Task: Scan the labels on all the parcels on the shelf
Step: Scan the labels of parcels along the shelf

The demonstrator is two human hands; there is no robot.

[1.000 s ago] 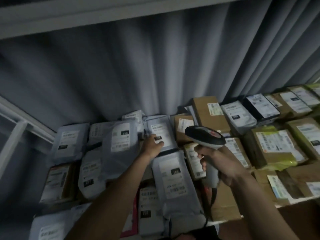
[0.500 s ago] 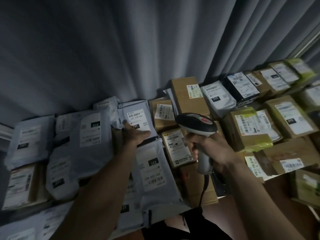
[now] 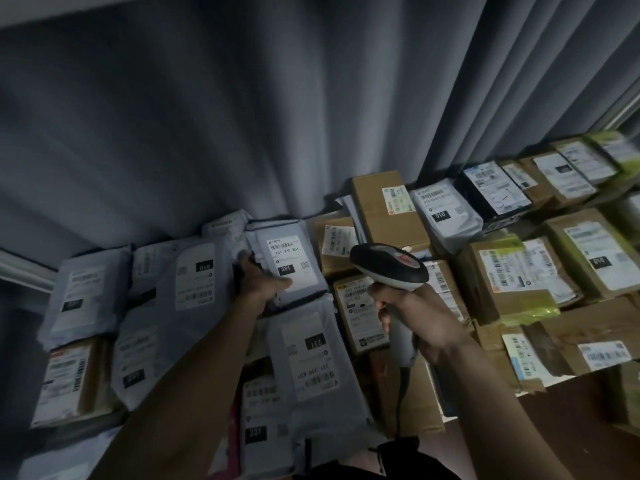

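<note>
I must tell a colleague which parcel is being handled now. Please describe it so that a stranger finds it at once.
Look along the grey curtain to the back row's grey mailer bags. The parcel is the bag the left hand grips. Unlike its neighbours, its label reads upright, showing 231.

Smooth, faintly sheened grey plastic mailer bags (image 3: 180, 306) fill the left, matt brown cardboard boxes (image 3: 388, 209) with yellow-green tape (image 3: 530, 308) the right, all bearing white paper labels (image 3: 289, 261); the barcode scanner (image 3: 388, 268) is glossy plastic, the far curtain (image 3: 242, 116) soft matt cloth.
</note>
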